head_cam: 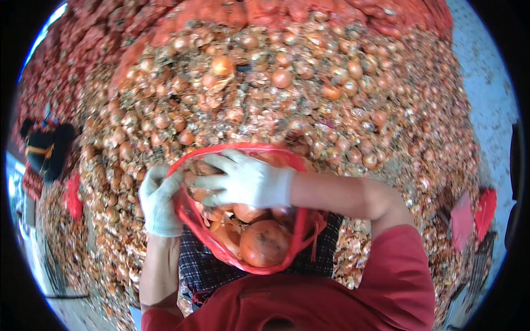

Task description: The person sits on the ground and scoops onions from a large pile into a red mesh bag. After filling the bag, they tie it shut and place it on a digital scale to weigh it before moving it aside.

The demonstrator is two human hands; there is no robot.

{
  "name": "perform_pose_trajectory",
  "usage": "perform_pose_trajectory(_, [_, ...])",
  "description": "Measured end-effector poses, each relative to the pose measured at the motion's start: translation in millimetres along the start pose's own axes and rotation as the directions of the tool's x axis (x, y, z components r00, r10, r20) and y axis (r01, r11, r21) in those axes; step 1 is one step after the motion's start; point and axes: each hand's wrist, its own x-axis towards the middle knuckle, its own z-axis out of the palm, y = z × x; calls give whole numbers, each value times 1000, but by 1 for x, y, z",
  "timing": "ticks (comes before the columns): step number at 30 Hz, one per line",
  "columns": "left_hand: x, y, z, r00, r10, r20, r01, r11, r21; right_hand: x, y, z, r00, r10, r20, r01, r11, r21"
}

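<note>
A red-rimmed container (236, 265), perhaps a basket or a mesh bag held wide, stands before my body and holds several onions. My left hand (160, 200), in a white knit glove, grips its rim at the left side. Inside the opening, my right hand (240, 180), gloved the same way, lies palm down with its fingers spread over onions at the upper left; whether it grasps one is hidden. A large onion (265, 243) rests near the rim closest to me.
Loose onions and dry skins (248, 99) cover the ground all around. Filled red mesh sacks (265, 14) line the far side and the upper left. Red pieces (485, 214) lie at the right. Another person in dark clothing (47, 151) is at the left.
</note>
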Motion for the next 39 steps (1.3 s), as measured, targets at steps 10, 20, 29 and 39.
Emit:
perform_pose_trajectory(10, [-46,-62,0,847,441,298,-480,390,786,-148,63,-11,351,921,168,-442,5,897])
perform_pose_trajectory(20, [-47,-68,-12,902,428,61,-223,339,914,-476,172,118,-274,935,226,-883,-151,-445])
perform_pose_trajectory(29, [-52,-70,-4,956,206,-207,-65,842,536,-467,24,103,-522,786,332,-813,-576,84])
perform_pose_trajectory(39, [-81,-47,-23,967,-239,93,236,971,41,-230,-98,-90,106,964,245,-48,-241,969])
